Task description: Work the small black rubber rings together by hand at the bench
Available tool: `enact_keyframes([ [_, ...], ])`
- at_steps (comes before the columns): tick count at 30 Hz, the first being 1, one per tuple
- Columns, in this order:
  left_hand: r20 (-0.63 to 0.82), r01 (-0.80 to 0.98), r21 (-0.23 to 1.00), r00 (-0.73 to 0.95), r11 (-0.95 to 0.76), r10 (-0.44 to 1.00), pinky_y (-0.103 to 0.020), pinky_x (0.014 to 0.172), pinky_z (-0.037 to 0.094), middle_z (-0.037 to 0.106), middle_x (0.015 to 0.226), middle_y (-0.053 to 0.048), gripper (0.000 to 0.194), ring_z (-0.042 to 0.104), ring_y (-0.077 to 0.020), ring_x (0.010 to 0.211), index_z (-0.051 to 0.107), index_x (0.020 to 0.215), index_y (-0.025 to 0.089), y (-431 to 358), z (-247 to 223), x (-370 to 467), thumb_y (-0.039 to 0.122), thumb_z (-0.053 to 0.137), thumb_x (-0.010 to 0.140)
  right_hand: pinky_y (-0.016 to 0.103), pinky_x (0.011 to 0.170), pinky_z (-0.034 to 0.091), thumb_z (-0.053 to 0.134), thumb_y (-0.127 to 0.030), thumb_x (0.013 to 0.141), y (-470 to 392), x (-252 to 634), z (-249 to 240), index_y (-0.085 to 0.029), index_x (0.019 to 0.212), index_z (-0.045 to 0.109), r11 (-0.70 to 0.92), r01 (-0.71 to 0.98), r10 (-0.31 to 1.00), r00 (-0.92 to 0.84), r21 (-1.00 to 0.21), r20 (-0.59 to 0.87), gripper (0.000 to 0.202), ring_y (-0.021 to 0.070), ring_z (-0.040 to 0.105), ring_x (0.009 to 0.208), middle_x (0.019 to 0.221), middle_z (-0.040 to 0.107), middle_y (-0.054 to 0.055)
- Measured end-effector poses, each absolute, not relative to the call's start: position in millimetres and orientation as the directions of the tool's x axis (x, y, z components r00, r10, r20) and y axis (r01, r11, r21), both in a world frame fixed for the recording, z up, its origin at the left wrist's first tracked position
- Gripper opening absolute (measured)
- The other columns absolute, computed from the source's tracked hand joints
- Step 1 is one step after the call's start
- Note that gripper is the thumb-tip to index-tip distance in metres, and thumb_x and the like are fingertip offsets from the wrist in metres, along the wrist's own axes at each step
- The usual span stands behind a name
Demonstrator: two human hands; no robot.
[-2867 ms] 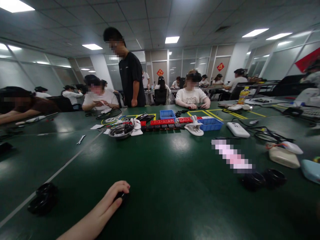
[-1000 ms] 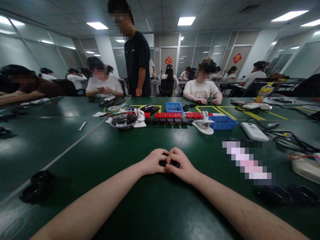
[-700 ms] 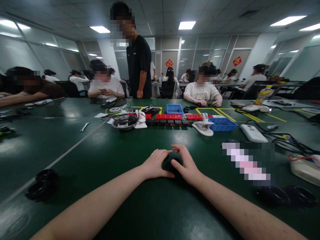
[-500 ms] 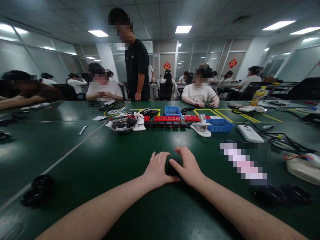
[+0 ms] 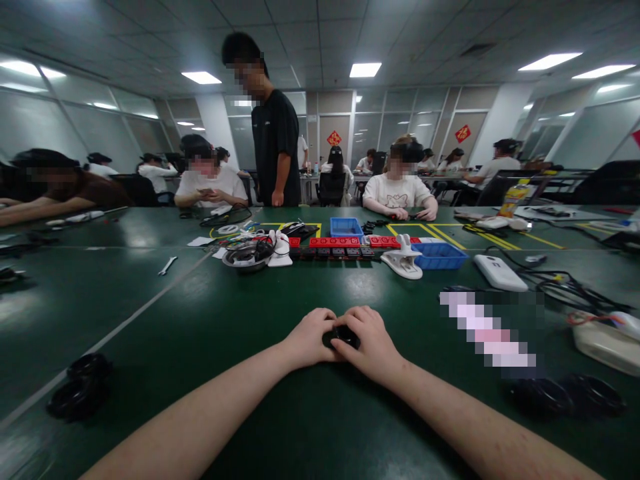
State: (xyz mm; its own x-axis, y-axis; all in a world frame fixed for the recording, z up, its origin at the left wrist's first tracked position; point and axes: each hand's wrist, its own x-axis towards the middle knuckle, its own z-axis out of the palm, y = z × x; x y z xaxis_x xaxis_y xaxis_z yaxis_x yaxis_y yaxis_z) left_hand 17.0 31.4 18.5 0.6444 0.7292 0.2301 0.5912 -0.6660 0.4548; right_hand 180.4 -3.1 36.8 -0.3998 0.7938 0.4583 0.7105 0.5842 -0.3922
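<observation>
A small round black object (image 5: 346, 336) rests low over the green table (image 5: 280, 427), between both hands in front of me. My left hand (image 5: 314, 337) curves round its left side, with the thumb along the near edge. From the right, my right hand (image 5: 367, 340) wraps it, fingers over the far edge and thumb on the near side. The fingers hide part of the object. Black ring-shaped items (image 5: 80, 387) lie at the left, and similar black rings (image 5: 545, 395) lie at the right.
Beyond the hands stand a metal bowl (image 5: 245, 257), a white clamp (image 5: 404, 259), red sockets (image 5: 334, 243) and a blue bin (image 5: 440, 255). A wrench (image 5: 168, 265) lies left. White device (image 5: 500, 272) and cables are right. People sit and stand across the table.
My right hand has lowered, and its fingers have closed over the black object. My left hand's fingers have drawn in around it. The camera view has tilted slightly up.
</observation>
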Motion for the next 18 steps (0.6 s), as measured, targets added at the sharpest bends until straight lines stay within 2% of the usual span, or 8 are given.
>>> enact_keyframes([
  [2,0.206,0.547,0.476,0.691,-0.688,0.693,-0.034,0.086,0.041,0.051,0.104,-0.005,0.036,0.046,-0.0226,0.099,0.062,0.096,0.022,36,20,12,0.034,0.069,0.063,0.038,0.08,0.037,0.054,-0.016,0.07,-5,181,39,-0.022,0.09,0.06,0.663,0.615,0.743,-0.475,-0.426,0.47,0.021,0.0197,0.049,0.089,0.091,0.058,0.004],
  [4,0.183,0.52,0.479,0.729,-0.708,0.66,-0.034,0.088,0.04,0.051,0.105,-0.004,0.03,0.046,-0.0226,0.101,0.064,0.091,0.022,40,20,9,0.033,0.069,0.063,0.038,0.085,0.035,0.049,-0.009,0.066,-7,179,40,-0.023,0.082,0.062,0.723,0.518,0.69,-0.535,-0.456,0.487,0.025,0.0187,0.049,0.092,0.092,0.061,0.001],
  [7,0.169,0.499,0.476,0.756,-0.724,0.632,-0.035,0.091,0.037,0.052,0.107,-0.004,0.029,0.045,-0.0235,0.104,0.065,0.091,0.022,44,17,7,0.033,0.069,0.065,0.039,0.093,0.031,0.045,-0.005,0.064,-9,174,38,-0.023,0.066,0.06,0.751,0.434,0.657,-0.564,-0.497,0.501,0.024,0.0168,0.052,0.093,0.083,0.064,-0.002],
  [11,0.188,0.496,0.46,0.756,-0.736,0.627,-0.036,0.093,0.035,0.053,0.108,-0.005,0.037,0.046,-0.0241,0.104,0.063,0.098,0.02,47,11,8,0.029,0.07,0.063,0.041,0.098,0.025,0.043,-0.004,0.065,-10,170,34,-0.022,0.061,0.057,0.747,0.411,0.661,-0.548,-0.522,0.513,0.023,0.0149,0.055,0.087,0.068,0.064,-0.004],
  [14,0.198,0.495,0.457,0.753,-0.739,0.627,-0.037,0.093,0.035,0.053,0.107,-0.005,0.043,0.046,-0.024,0.103,0.06,0.103,0.021,46,9,8,0.035,0.07,0.063,0.043,0.1,0.022,0.044,-0.007,0.068,-10,173,32,-0.023,0.069,0.059,0.782,0.39,0.621,-0.553,-0.486,0.556,0.021,0.0163,0.054,0.092,0.074,0.066,-0.004],
  [18,0.218,0.519,0.486,0.707,-0.703,0.673,-0.04,0.094,0.034,0.049,0.113,-0.005,0.07,0.044,-0.0264,0.106,0.049,0.115,0.024,41,12,9,0.049,0.073,0.054,0.045,0.1,0.022,0.048,-0.018,0.073,-8,181,32,-0.021,0.1,0.055,0.786,0.447,0.615,-0.494,-0.427,0.615,0.028,0.0203,0.049,0.102,0.102,0.061,0.004],
])
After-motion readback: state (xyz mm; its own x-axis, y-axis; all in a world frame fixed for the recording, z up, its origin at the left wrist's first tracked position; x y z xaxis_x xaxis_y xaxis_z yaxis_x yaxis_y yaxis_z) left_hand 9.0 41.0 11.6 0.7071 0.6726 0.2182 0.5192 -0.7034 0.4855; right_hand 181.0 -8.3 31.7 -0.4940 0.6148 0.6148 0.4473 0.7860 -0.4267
